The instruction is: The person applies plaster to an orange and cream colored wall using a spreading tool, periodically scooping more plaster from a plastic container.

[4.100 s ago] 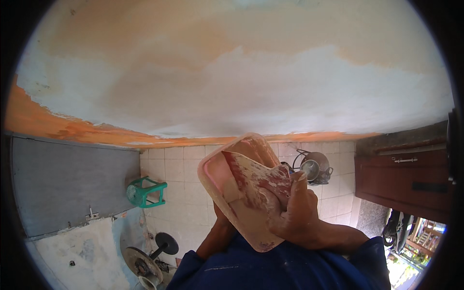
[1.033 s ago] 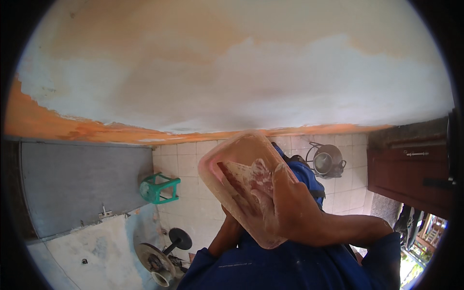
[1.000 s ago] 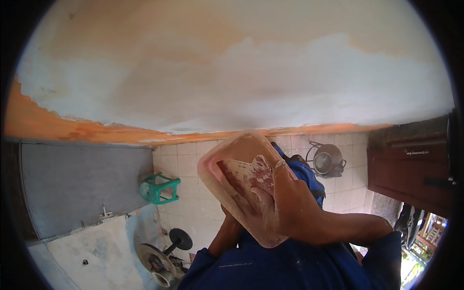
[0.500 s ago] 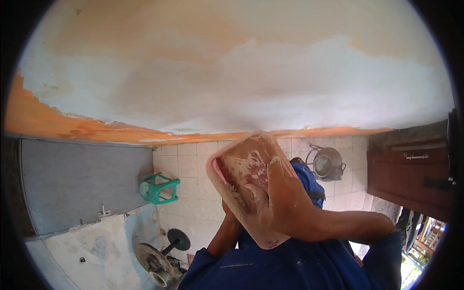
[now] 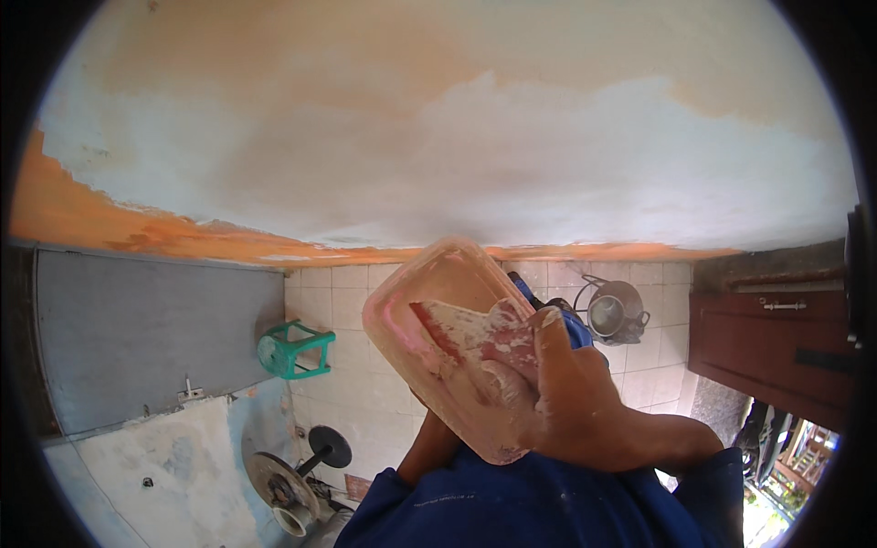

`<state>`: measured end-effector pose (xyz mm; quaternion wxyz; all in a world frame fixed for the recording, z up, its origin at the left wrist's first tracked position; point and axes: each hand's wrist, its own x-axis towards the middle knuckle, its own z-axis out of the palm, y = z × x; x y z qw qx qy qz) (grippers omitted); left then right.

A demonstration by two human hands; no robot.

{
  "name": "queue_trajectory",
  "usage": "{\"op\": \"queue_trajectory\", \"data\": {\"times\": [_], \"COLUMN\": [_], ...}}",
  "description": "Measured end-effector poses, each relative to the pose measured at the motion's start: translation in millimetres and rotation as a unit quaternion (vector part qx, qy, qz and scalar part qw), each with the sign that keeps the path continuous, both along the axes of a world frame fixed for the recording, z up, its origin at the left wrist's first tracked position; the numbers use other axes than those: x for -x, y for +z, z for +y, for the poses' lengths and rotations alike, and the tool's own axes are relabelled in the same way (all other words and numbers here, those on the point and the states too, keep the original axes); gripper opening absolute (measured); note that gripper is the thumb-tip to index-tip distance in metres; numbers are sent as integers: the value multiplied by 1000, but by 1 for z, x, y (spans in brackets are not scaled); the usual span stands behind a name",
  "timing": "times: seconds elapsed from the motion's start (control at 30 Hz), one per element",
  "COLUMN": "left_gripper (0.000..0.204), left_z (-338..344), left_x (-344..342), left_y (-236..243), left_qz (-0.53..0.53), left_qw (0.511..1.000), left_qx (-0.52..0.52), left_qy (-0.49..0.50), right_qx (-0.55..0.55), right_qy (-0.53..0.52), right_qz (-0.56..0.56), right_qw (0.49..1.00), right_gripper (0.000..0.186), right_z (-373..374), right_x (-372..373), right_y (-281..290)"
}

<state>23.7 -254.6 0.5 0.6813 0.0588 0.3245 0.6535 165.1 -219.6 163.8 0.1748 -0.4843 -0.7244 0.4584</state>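
A scuffed pink-beige rectangular plastic container (image 5: 416, 279) is raised in front of my chest, tilted to the left. My left hand (image 5: 429, 429) supports it from beneath, its fingers hidden behind it. My right hand (image 5: 571, 393) grips a red, plaster-smeared spreader (image 5: 443, 333) over the container's inside, with thumb and fingers coated in pale paste. Beyond them stands a wall (image 5: 438, 146) with pale, uneven coating and a ragged orange band along its foot.
Tiled floor (image 5: 347, 310) lies below. A green plastic stool (image 5: 292, 350) is by a grey door (image 5: 155, 329). A round metal stand (image 5: 283, 484) sits lower left, a bucket (image 5: 614, 310) right of my feet. A dark red door (image 5: 758, 338) is at the right, beside a bright opening.
In the last half second the container and both hands shift slightly up and left. The spreader has slid rightward inside the container. Less of my blue-clad leg shows.
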Motion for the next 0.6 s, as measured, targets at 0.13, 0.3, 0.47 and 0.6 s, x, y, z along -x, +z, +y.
{"op": "queue_trajectory", "data": {"times": [0.13,0.3,0.47,0.6], "left_gripper": [48,49,49,49], "left_z": [-4,-5,-2,3], "left_x": [-3,-4,-6,-6], "left_y": [1,-1,-1,-2], "left_qz": [-2,-10,-17,-25], "left_qw": [1000,1000,1000,1000], "left_qx": [1,0,-1,0], "left_qy": [0,0,1,2], "right_qx": [21,2,-93,-5], "right_qy": [47,61,31,37], "right_qz": [12,13,57,4], "right_qw": [999,998,994,999], "right_gripper": [41,41,46,44], "right_z": [6,2,-3,-1], "right_x": [5,10,14,14], "right_y": [0,-13,-24,-11]}}
